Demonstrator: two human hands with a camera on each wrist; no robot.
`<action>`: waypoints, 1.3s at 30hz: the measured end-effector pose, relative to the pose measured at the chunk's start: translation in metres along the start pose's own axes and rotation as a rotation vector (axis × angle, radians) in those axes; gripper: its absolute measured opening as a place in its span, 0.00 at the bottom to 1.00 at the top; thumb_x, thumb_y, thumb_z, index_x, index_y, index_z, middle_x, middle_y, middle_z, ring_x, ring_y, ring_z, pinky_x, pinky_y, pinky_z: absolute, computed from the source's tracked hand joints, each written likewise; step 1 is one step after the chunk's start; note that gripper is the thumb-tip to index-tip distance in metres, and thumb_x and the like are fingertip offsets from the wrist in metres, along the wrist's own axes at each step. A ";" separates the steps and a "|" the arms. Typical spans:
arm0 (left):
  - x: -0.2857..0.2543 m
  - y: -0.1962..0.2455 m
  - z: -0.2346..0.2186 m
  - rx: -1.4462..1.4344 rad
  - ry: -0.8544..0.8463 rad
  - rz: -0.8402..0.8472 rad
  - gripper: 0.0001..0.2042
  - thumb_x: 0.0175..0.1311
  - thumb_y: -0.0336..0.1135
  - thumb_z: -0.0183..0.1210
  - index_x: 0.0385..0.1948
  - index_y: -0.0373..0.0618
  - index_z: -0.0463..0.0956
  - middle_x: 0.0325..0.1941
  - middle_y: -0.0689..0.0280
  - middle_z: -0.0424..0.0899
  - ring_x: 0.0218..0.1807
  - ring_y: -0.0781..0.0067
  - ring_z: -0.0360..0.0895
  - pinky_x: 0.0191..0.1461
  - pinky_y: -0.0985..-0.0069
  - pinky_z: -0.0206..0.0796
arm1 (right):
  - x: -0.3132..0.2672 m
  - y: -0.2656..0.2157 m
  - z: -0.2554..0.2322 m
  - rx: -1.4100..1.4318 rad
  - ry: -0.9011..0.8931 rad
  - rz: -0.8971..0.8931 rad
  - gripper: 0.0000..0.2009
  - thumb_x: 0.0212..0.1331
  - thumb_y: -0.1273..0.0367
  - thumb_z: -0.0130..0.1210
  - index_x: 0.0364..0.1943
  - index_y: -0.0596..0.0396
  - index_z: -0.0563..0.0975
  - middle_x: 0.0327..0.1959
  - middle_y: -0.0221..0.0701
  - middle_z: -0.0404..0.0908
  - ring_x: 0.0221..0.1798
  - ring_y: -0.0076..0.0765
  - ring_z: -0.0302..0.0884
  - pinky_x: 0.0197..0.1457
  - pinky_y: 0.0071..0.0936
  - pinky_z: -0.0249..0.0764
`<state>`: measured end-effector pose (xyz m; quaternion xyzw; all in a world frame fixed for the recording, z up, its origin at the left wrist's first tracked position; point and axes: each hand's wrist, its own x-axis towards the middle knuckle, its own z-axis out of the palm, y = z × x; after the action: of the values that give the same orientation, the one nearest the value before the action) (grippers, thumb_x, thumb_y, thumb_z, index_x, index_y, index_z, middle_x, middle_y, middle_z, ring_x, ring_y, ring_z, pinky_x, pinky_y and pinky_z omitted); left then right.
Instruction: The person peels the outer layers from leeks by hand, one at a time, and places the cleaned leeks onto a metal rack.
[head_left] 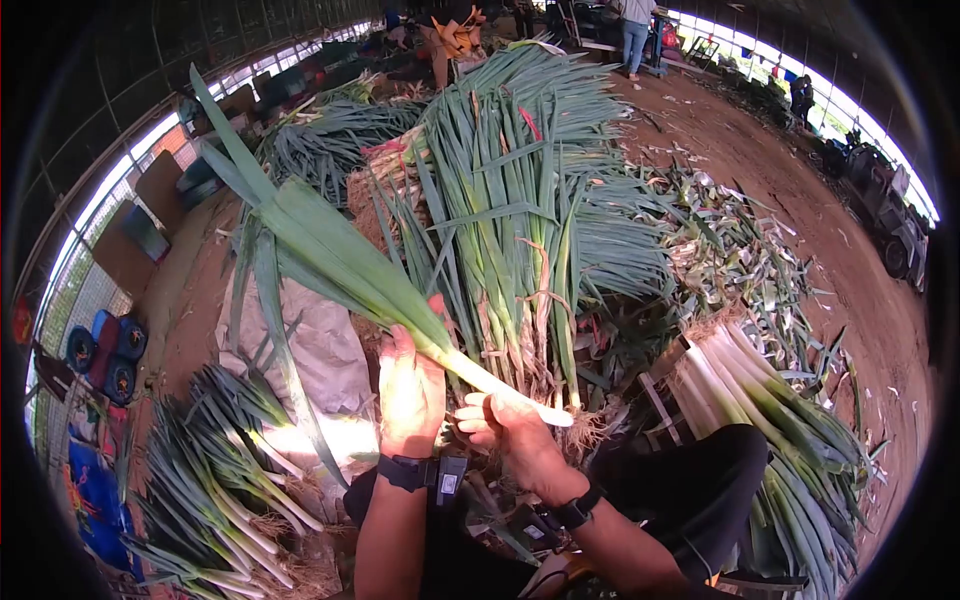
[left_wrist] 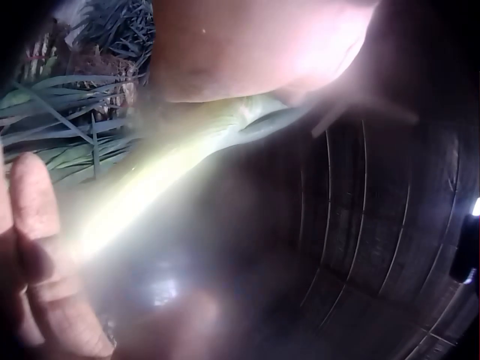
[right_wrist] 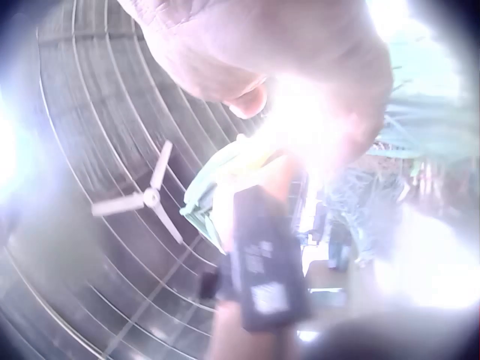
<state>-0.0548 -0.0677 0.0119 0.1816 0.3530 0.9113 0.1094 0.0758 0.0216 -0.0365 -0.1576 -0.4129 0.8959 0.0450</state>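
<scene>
One long leek slants across the head view, its broad green leaves fanning to the upper left and its white stalk low on the right. Around the green lower part, my left hand grips it. Nearer the root end, my right hand holds the white stalk with curled fingers, and the pale tip shows past the hand. In the left wrist view the pale stalk runs from the left hand toward the right hand's fingers. Glare washes out much of the right wrist view, hiding the right hand's contact with the stalk.
Ahead stands a large heap of leeks with roots toward me. More leeks lie at the left, and a stacked bundle sits at the right beside leaf scraps. A pale sack lies left of my hands.
</scene>
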 end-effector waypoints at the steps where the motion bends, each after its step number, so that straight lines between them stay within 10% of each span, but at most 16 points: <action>1: 0.000 -0.005 0.002 -0.102 -0.044 -0.053 0.23 0.75 0.47 0.48 0.64 0.44 0.64 0.64 0.52 0.73 0.65 0.62 0.69 0.69 0.64 0.60 | 0.001 -0.013 0.008 0.179 0.074 0.060 0.18 0.73 0.61 0.47 0.54 0.63 0.72 0.45 0.40 0.81 0.45 0.33 0.81 0.49 0.29 0.79; 4: 0.000 -0.020 0.006 -0.189 -0.188 -0.149 0.28 0.66 0.52 0.58 0.64 0.49 0.65 0.71 0.48 0.63 0.76 0.52 0.54 0.78 0.58 0.43 | -0.001 -0.026 0.020 0.385 0.226 0.010 0.15 0.73 0.61 0.46 0.50 0.58 0.72 0.40 0.34 0.79 0.41 0.30 0.79 0.44 0.27 0.77; 7: -0.003 -0.014 0.021 -0.201 -0.351 -0.224 0.25 0.61 0.53 0.64 0.54 0.49 0.75 0.75 0.48 0.56 0.76 0.54 0.52 0.78 0.61 0.42 | 0.003 -0.035 0.021 0.532 0.285 -0.064 0.14 0.70 0.57 0.53 0.44 0.53 0.75 0.33 0.27 0.78 0.34 0.23 0.75 0.36 0.22 0.72; 8: -0.004 -0.019 0.018 -0.216 -0.402 -0.210 0.22 0.62 0.50 0.63 0.51 0.47 0.76 0.77 0.47 0.52 0.75 0.54 0.53 0.77 0.59 0.44 | 0.006 -0.034 0.013 0.562 0.216 -0.082 0.13 0.71 0.58 0.51 0.48 0.51 0.75 0.42 0.28 0.79 0.42 0.28 0.77 0.49 0.28 0.75; 11: -0.015 -0.017 0.041 -0.205 -0.508 -0.324 0.31 0.53 0.49 0.70 0.56 0.42 0.70 0.76 0.46 0.51 0.75 0.53 0.54 0.74 0.60 0.52 | -0.002 -0.056 0.029 0.586 0.208 -0.239 0.13 0.68 0.55 0.56 0.41 0.48 0.76 0.35 0.24 0.77 0.33 0.20 0.72 0.33 0.21 0.67; 15: -0.031 -0.022 0.058 -0.045 -0.511 -0.429 0.52 0.41 0.51 0.77 0.68 0.38 0.56 0.75 0.43 0.52 0.75 0.53 0.55 0.75 0.62 0.49 | -0.016 -0.083 0.027 0.698 0.261 -0.275 0.13 0.70 0.58 0.52 0.47 0.50 0.73 0.41 0.27 0.77 0.42 0.29 0.75 0.47 0.29 0.74; 20: -0.055 -0.049 0.058 0.172 -0.716 -0.444 0.46 0.59 0.54 0.65 0.73 0.41 0.48 0.77 0.51 0.52 0.77 0.51 0.50 0.79 0.61 0.37 | -0.042 -0.159 -0.021 0.623 0.402 -0.627 0.12 0.71 0.69 0.41 0.51 0.63 0.68 0.47 0.41 0.76 0.50 0.41 0.75 0.62 0.37 0.70; 23: -0.067 -0.057 0.061 0.472 -0.844 -0.760 0.30 0.76 0.54 0.42 0.66 0.35 0.61 0.64 0.51 0.74 0.68 0.67 0.68 0.69 0.70 0.55 | -0.076 -0.232 -0.074 0.365 0.600 -0.988 0.14 0.74 0.65 0.42 0.51 0.63 0.69 0.46 0.40 0.79 0.49 0.37 0.77 0.59 0.36 0.72; 26: -0.077 -0.061 0.066 0.574 -0.931 -0.857 0.29 0.74 0.54 0.47 0.58 0.32 0.71 0.54 0.51 0.81 0.58 0.65 0.77 0.64 0.71 0.63 | -0.144 -0.309 -0.123 -0.048 0.711 -1.448 0.14 0.76 0.63 0.39 0.45 0.62 0.71 0.40 0.41 0.81 0.42 0.40 0.80 0.52 0.37 0.78; 28: -0.077 -0.062 0.067 0.581 -0.975 -0.838 0.29 0.72 0.53 0.50 0.56 0.31 0.72 0.52 0.50 0.83 0.56 0.64 0.79 0.63 0.70 0.65 | -0.192 -0.359 -0.150 -0.366 0.858 -1.834 0.09 0.73 0.63 0.48 0.47 0.52 0.74 0.29 0.23 0.73 0.31 0.21 0.70 0.35 0.21 0.69; 32: -0.071 -0.055 0.069 0.555 -0.980 -0.872 0.29 0.69 0.52 0.55 0.56 0.30 0.71 0.50 0.48 0.83 0.53 0.61 0.81 0.61 0.67 0.68 | -0.288 -0.417 -0.151 -1.175 0.881 -1.958 0.10 0.72 0.68 0.49 0.52 0.53 0.73 0.33 0.24 0.75 0.33 0.19 0.70 0.36 0.20 0.69; 34: -0.069 -0.053 0.069 0.553 -0.930 -0.870 0.28 0.69 0.52 0.55 0.56 0.31 0.71 0.49 0.49 0.83 0.53 0.60 0.81 0.61 0.67 0.68 | -0.321 -0.433 -0.156 -1.856 1.196 -1.834 0.11 0.71 0.67 0.50 0.53 0.54 0.74 0.36 0.25 0.78 0.35 0.18 0.72 0.36 0.19 0.70; 36: -0.067 -0.055 0.069 0.563 -0.935 -0.872 0.27 0.70 0.51 0.54 0.56 0.32 0.71 0.49 0.49 0.83 0.53 0.59 0.81 0.60 0.67 0.68 | -0.354 -0.439 -0.167 -2.467 1.390 -0.925 0.13 0.73 0.66 0.43 0.53 0.56 0.73 0.37 0.35 0.83 0.40 0.40 0.82 0.42 0.33 0.79; 38: -0.066 -0.060 0.061 0.552 -0.879 -0.882 0.24 0.72 0.48 0.53 0.56 0.33 0.71 0.49 0.50 0.83 0.53 0.60 0.81 0.60 0.67 0.68 | -0.337 -0.419 -0.196 -2.592 0.848 -1.110 0.18 0.72 0.64 0.45 0.63 0.51 0.71 0.34 0.31 0.82 0.35 0.35 0.81 0.38 0.28 0.77; 39: -0.065 -0.060 0.062 0.555 -0.879 -0.876 0.24 0.72 0.48 0.53 0.56 0.33 0.71 0.49 0.50 0.83 0.53 0.60 0.81 0.60 0.67 0.68 | -0.331 -0.402 -0.208 -2.589 0.850 -1.119 0.18 0.72 0.64 0.45 0.63 0.51 0.71 0.34 0.31 0.82 0.35 0.35 0.81 0.38 0.28 0.77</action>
<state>0.0340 -0.0080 -0.0030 0.3967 0.5374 0.5003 0.5510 0.4358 0.3665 0.2210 -0.1559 -0.8707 -0.3359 0.3236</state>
